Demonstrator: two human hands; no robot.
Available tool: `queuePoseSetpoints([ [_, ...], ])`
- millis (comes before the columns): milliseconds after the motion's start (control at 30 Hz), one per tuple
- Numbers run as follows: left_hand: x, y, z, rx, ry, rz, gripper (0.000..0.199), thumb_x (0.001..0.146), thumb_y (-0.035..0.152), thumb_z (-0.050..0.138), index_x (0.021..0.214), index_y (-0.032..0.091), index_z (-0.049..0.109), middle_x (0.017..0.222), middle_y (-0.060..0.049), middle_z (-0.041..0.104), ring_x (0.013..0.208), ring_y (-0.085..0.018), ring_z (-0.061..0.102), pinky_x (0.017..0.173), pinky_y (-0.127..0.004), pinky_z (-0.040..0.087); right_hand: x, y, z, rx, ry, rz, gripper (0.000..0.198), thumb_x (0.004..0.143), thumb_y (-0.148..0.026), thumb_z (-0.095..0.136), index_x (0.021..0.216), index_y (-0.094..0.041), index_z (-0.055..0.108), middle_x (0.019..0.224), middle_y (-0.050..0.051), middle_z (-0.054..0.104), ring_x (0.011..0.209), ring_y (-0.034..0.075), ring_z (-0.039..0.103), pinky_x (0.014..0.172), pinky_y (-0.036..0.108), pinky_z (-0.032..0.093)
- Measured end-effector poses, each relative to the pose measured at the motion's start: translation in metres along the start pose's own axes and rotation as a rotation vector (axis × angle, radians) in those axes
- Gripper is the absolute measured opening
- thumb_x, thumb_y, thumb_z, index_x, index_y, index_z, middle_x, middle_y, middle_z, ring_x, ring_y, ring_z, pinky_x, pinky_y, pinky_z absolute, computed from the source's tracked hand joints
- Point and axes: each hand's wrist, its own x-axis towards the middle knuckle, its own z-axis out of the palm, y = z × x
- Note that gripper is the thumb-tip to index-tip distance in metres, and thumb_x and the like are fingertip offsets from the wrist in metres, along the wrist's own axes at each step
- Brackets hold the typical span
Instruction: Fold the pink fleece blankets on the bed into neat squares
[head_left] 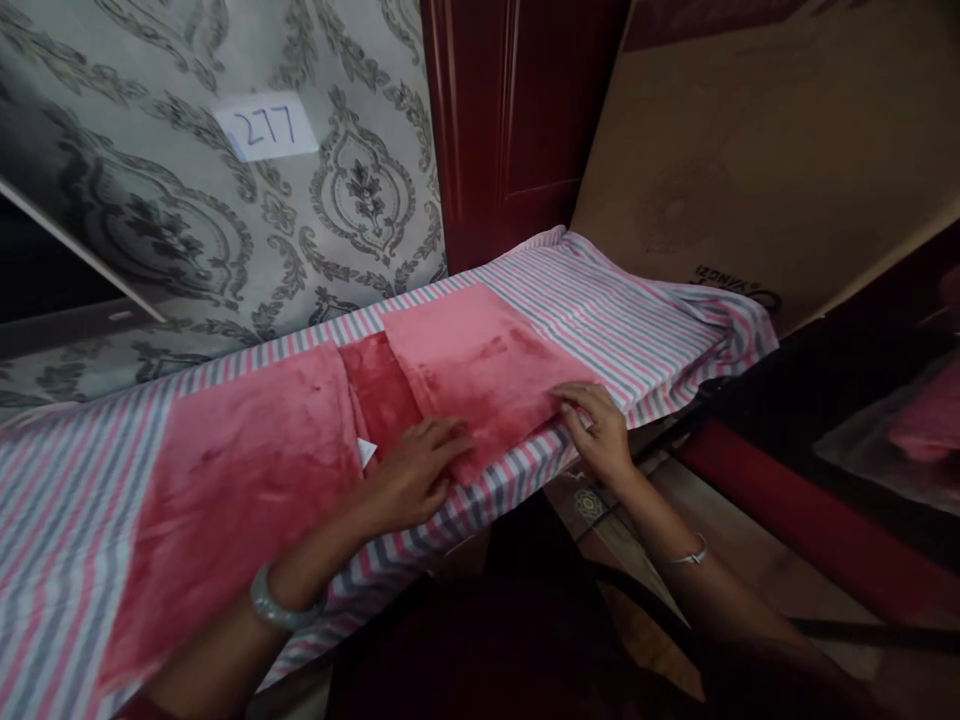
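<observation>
A pink plush cloth (247, 480) lies with both ends folded in, and a darker red strip (379, 375) shows between the two folded parts. A small white label (366, 453) sticks out at the edge of the left fold. My left hand (420, 470) rests over the near part of the right fold, its fingers loosely stretched and apart, gripping nothing that I can see. At the right fold's near right corner, my right hand (600, 430) has its thumb and fingertips closed together on the plush cloth.
A striped sheet (592, 300) covers the long narrow surface under the cloth. Behind it are patterned wallpaper with a paper marked 277 (274, 127), a dark red door panel (510, 120) and a large cardboard box (720, 150). A plastic bag (900, 440) with pink contents is at right.
</observation>
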Motion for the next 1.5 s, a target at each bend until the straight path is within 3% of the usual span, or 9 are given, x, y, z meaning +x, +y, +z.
queuePoseSetpoints([
  [100, -0.004, -0.009, 0.006, 0.088, 0.013, -0.003, 0.064, 0.079, 0.007, 0.057, 0.140, 0.027, 0.057, 0.153, -0.012, 0.049, 0.141, -0.030, 0.045, 0.114, -0.054, 0.041, 0.002, 0.002, -0.001, -0.097, -0.058, -0.038, 0.031, 0.093, -0.020, 0.049, 0.115, -0.025, 0.071, 0.113, 0.009, 0.070, 0.108, 0.028, 0.061, 0.097, 0.051, 0.047],
  [267, 0.008, -0.017, 0.004, 0.141, 0.059, 0.050, 0.038, 0.088, 0.011, 0.053, 0.119, 0.024, 0.070, 0.129, -0.013, 0.068, 0.117, -0.027, 0.062, 0.096, -0.047, 0.054, 0.007, 0.004, -0.003, -0.173, -0.098, -0.078, 0.038, 0.092, -0.015, 0.048, 0.120, -0.024, 0.071, 0.120, 0.010, 0.068, 0.113, 0.029, 0.055, 0.100, 0.052, 0.044],
  [367, 0.014, -0.016, -0.002, 0.078, 0.155, 0.012, 0.033, 0.089, 0.011, 0.050, 0.110, 0.025, 0.073, 0.114, -0.010, 0.073, 0.102, -0.023, 0.067, 0.091, -0.042, 0.056, 0.010, 0.002, -0.006, -0.179, -0.128, -0.072, 0.037, 0.094, -0.017, 0.050, 0.123, -0.026, 0.071, 0.124, 0.009, 0.068, 0.114, 0.030, 0.054, 0.101, 0.053, 0.043],
  [633, 0.021, -0.014, -0.003, -0.140, 0.395, -0.127, 0.045, 0.078, 0.007, 0.044, 0.111, 0.023, 0.070, 0.112, -0.005, 0.075, 0.108, -0.021, 0.069, 0.100, -0.038, 0.054, 0.034, -0.012, -0.003, -0.179, -0.323, -0.129, 0.034, 0.102, -0.032, 0.050, 0.129, -0.026, 0.069, 0.130, 0.008, 0.068, 0.119, 0.029, 0.057, 0.101, 0.051, 0.041],
  [800, 0.016, -0.005, -0.007, -0.172, 0.373, -0.155, 0.045, 0.079, 0.008, 0.043, 0.113, 0.023, 0.068, 0.116, -0.005, 0.074, 0.111, -0.021, 0.068, 0.102, -0.038, 0.053, 0.042, 0.003, 0.001, -0.146, -0.442, -0.179, 0.035, 0.101, -0.029, 0.052, 0.132, -0.024, 0.068, 0.132, 0.010, 0.068, 0.123, 0.028, 0.058, 0.104, 0.051, 0.042],
  [1000, 0.020, 0.002, -0.009, -0.072, 0.369, -0.139, 0.029, 0.091, 0.034, 0.061, 0.117, 0.022, 0.065, 0.118, -0.009, 0.070, 0.112, -0.026, 0.066, 0.100, -0.040, 0.053, 0.043, 0.023, -0.005, -0.108, -0.494, -0.214, 0.036, 0.100, -0.030, 0.056, 0.135, -0.026, 0.065, 0.135, 0.008, 0.067, 0.128, 0.026, 0.058, 0.109, 0.051, 0.041],
  [1200, 0.027, -0.003, 0.001, 0.201, 0.379, -0.058, 0.041, 0.089, 0.021, 0.064, 0.129, 0.020, 0.057, 0.125, -0.012, 0.063, 0.117, -0.027, 0.061, 0.101, -0.042, 0.053, 0.045, 0.037, -0.010, -0.057, -0.503, -0.256, 0.039, 0.099, -0.032, 0.059, 0.136, -0.021, 0.064, 0.134, 0.012, 0.067, 0.129, 0.028, 0.058, 0.111, 0.053, 0.043],
  [1400, 0.037, -0.006, -0.007, 0.354, 0.240, -0.065, 0.011, 0.093, 0.018, 0.054, 0.090, 0.017, 0.064, 0.095, -0.009, 0.063, 0.091, -0.024, 0.061, 0.083, -0.040, 0.054, 0.048, 0.052, -0.014, 0.032, -0.544, -0.228, 0.042, 0.100, -0.039, 0.057, 0.139, -0.025, 0.063, 0.138, 0.011, 0.064, 0.132, 0.028, 0.057, 0.112, 0.055, 0.044],
  [1500, 0.038, -0.004, -0.008, 0.305, 0.182, -0.079, 0.009, 0.091, 0.026, 0.061, 0.094, 0.017, 0.064, 0.102, -0.010, 0.062, 0.095, -0.025, 0.060, 0.086, -0.042, 0.052, 0.048, 0.059, -0.016, 0.044, -0.551, -0.222, 0.043, 0.099, -0.042, 0.058, 0.139, -0.026, 0.063, 0.139, 0.011, 0.063, 0.133, 0.030, 0.055, 0.113, 0.056, 0.043],
])
